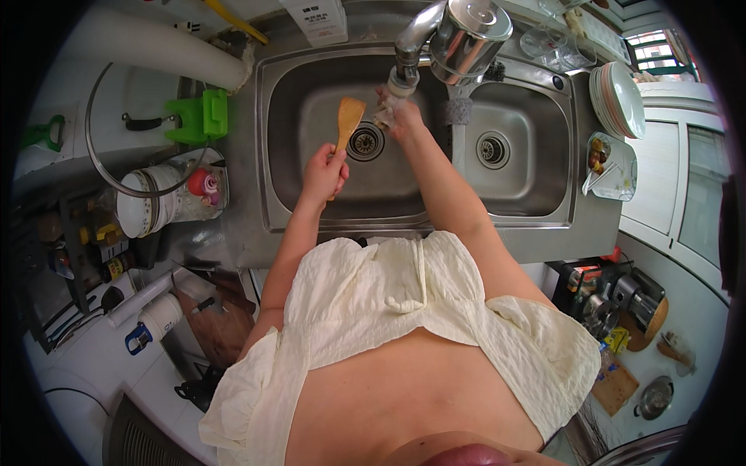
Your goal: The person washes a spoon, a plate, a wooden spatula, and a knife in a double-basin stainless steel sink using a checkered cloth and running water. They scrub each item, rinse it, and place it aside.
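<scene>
My left hand is closed around the handle of a wooden spatula, its broad blade tilted up over the larger left basin of the steel sink. Under the tap spout, my right hand grips a pale, crumpled cloth. The fingers of that hand are partly hidden by the cloth and the spout. Between the two hands lies the round drain of this basin. Whether water is running cannot be made out.
A shiny metal cylinder is attached by the tap, and a grey cloth hangs on the divider beside the right basin. Stacked plates stand to the right. Bowls and a green holder sit to the left.
</scene>
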A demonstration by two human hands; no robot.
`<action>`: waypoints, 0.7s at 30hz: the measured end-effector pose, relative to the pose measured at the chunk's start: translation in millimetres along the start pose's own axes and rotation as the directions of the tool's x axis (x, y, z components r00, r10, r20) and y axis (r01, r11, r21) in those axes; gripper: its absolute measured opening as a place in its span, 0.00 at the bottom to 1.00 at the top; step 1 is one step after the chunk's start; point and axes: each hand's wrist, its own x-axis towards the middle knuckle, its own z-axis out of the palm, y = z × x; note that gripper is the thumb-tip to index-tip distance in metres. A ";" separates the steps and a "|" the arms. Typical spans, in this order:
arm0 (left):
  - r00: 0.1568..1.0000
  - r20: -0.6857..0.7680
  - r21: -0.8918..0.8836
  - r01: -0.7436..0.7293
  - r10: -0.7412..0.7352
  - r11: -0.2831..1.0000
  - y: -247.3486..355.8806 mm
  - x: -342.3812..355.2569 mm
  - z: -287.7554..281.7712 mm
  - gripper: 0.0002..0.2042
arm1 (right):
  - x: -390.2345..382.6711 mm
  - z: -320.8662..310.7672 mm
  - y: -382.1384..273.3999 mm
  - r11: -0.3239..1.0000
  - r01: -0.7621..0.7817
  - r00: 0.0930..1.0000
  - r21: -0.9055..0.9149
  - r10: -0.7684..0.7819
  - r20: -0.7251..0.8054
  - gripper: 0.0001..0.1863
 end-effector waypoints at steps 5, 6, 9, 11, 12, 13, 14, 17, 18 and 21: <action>0.998 0.050 -0.044 0.048 -0.046 0.998 -3.4 9.0 10.3 0.06 | -46.2 41.4 -25.4 0.969 0.245 0.921 0.041 -0.219 -0.322 0.12; 0.996 0.066 -0.038 0.054 -0.052 0.998 -3.3 11.3 13.9 0.06 | -43.4 39.3 -27.9 0.948 0.311 0.901 0.071 -0.271 -0.338 0.11; 0.992 0.106 -0.032 0.071 -0.068 0.997 -1.3 16.9 22.9 0.06 | -39.2 37.2 -34.3 0.891 0.445 0.860 0.091 -0.397 -0.319 0.12; 0.993 0.108 -0.030 0.056 -0.053 0.998 0.9 20.1 31.0 0.06 | -43.2 39.3 -34.1 0.886 0.463 0.869 0.024 -0.449 -0.209 0.17; 0.993 0.110 -0.029 0.049 -0.045 0.998 2.6 21.7 35.0 0.06 | -30.5 27.6 -32.1 0.835 0.416 0.867 -0.360 -0.483 -0.119 0.16; 0.994 0.102 -0.027 0.038 -0.035 0.999 4.9 23.1 38.9 0.06 | -30.7 20.5 -23.5 0.719 0.459 0.837 -0.522 -0.547 -0.018 0.15; 0.996 0.083 -0.030 0.029 -0.026 0.999 6.3 24.5 40.1 0.06 | -50.7 30.5 -11.8 0.571 0.490 0.809 -0.658 -0.579 0.100 0.15; 0.996 0.071 -0.007 0.046 -0.045 0.999 7.6 29.1 40.4 0.07 | -78.5 31.6 10.3 0.234 0.587 0.683 -0.775 -0.658 0.318 0.14; 0.996 0.071 0.003 0.059 -0.059 0.998 7.7 30.9 40.1 0.07 | -80.0 29.7 13.7 0.149 0.615 0.631 -0.775 -0.682 0.370 0.14; 0.997 0.076 0.029 0.031 -0.033 0.999 8.6 32.5 46.0 0.07 | -83.1 29.1 12.7 0.052 0.612 0.587 -0.789 -0.698 0.410 0.14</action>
